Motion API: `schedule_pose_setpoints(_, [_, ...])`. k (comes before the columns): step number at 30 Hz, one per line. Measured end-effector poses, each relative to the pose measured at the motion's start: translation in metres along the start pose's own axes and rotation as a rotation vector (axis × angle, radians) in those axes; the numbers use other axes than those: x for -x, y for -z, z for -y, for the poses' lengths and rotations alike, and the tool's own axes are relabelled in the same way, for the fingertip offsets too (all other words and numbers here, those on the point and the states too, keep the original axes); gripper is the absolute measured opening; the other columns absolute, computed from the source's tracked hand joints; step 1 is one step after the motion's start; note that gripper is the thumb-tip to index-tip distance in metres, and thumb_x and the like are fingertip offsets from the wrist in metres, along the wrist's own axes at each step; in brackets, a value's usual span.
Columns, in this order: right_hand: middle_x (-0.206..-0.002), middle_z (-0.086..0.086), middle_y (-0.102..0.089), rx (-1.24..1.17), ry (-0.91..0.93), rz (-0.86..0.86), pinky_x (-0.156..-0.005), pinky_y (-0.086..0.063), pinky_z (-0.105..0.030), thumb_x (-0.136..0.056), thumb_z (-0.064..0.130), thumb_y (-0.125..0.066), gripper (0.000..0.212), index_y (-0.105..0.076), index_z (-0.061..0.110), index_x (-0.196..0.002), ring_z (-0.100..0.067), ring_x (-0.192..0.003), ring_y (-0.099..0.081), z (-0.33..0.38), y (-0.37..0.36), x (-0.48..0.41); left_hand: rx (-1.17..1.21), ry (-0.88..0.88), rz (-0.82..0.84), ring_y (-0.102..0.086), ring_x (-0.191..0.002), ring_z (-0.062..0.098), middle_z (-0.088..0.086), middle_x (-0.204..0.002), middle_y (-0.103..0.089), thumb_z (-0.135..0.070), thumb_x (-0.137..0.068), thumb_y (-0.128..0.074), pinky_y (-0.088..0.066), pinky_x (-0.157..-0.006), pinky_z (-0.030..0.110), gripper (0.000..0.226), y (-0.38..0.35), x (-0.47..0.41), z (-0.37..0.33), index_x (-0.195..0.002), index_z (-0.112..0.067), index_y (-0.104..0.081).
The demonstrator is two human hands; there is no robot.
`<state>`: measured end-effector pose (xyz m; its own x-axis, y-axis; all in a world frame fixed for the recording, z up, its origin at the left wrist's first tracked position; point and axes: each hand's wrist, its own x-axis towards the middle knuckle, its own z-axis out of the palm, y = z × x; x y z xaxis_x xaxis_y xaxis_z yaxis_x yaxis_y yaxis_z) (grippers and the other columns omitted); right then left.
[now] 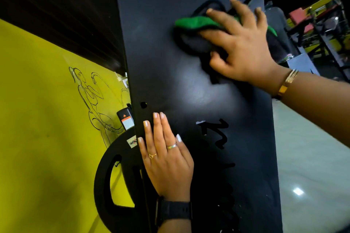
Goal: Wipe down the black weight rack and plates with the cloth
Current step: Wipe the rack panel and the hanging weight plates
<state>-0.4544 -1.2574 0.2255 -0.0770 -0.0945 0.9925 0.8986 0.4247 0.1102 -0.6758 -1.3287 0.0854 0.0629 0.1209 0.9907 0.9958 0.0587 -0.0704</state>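
The black weight rack (170, 85) fills the middle as a tall flat panel running top to bottom. My right hand (244, 43) presses a green and black cloth (193, 24) against the upper part of the panel, its thumb curled round the cloth's lower fold. Flat on the panel's lower left, near its edge, lies my left hand (166, 159) with straight fingers, just below a small round hole. A black weight plate (108, 181) with grip slots hangs behind the panel's left edge, partly hidden by it.
A yellow wall (37, 128) with a line drawing stands close on the left. A pale shiny floor (306, 166) lies to the right of the rack. Yellow and black gym machines (320, 24) stand at the far right. A small black device (126, 119) hangs behind the rack's edge.
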Motion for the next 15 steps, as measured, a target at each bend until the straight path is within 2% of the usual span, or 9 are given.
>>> schedule_pose_setpoints(2, [-0.146, -0.001, -0.046, -0.004, -0.247, -0.035, -0.09, -0.035, -0.055, -0.082, 0.043, -0.046, 0.053, -0.053, 0.033, -0.133, -0.045, -0.13, -0.04, 0.01, 0.0, 0.005, -0.009, 0.002, -0.004, -0.02, -0.146, 0.024, 0.006, -0.155, -0.03, -0.026, -0.101, -0.031, -0.011, -0.119, 0.039, 0.052, -0.001, 0.0, 0.0, -0.149, -0.007, -0.028])
schedule_pose_setpoints(4, [-0.144, -0.001, -0.047, 0.003, -0.424, -0.046, -0.088, -0.035, -0.049, -0.082, 0.043, -0.045, 0.053, -0.053, 0.033, -0.134, -0.043, -0.125, -0.043, 0.027, 0.0, 0.017, -0.015, 0.002, -0.006, -0.022, -0.146, 0.025, 0.007, -0.155, -0.032, -0.025, -0.101, -0.032, -0.011, -0.119, 0.04, 0.052, 0.0, 0.0, 0.0, -0.149, -0.006, -0.029])
schedule_pose_setpoints(7, [-0.138, -0.003, -0.053, 0.022, -0.526, -0.064, -0.083, -0.036, -0.046, -0.08, 0.041, -0.049, 0.051, -0.057, 0.032, -0.129, -0.043, -0.114, -0.049, 0.052, 0.001, 0.038, -0.024, -0.004, -0.006, -0.023, -0.146, 0.026, 0.007, -0.155, -0.033, -0.024, -0.101, -0.033, -0.013, -0.119, 0.041, 0.052, -0.001, 0.001, -0.001, -0.149, -0.006, -0.03])
schedule_pose_setpoints(11, [-0.137, -0.005, -0.055, 0.02, -0.499, -0.083, -0.079, -0.034, -0.044, -0.075, 0.039, -0.054, 0.048, -0.062, 0.031, -0.122, -0.041, -0.11, -0.048, 0.085, -0.002, 0.066, -0.031, 0.016, -0.008, -0.024, -0.145, 0.026, 0.007, -0.154, -0.035, -0.024, -0.101, -0.033, -0.016, -0.119, 0.043, 0.051, -0.001, 0.001, -0.001, -0.149, -0.006, -0.034])
schedule_pose_setpoints(15, [-0.137, -0.008, -0.057, -0.034, -0.252, -0.05, -0.082, -0.035, -0.047, -0.076, 0.038, -0.056, 0.039, -0.068, 0.032, -0.112, -0.039, -0.112, -0.045, 0.114, -0.001, 0.107, -0.034, 0.001, -0.03, -0.025, -0.145, 0.026, 0.007, -0.154, -0.036, -0.024, -0.1, -0.036, -0.017, -0.118, 0.043, 0.051, -0.001, 0.001, 0.0, -0.148, -0.007, -0.036])
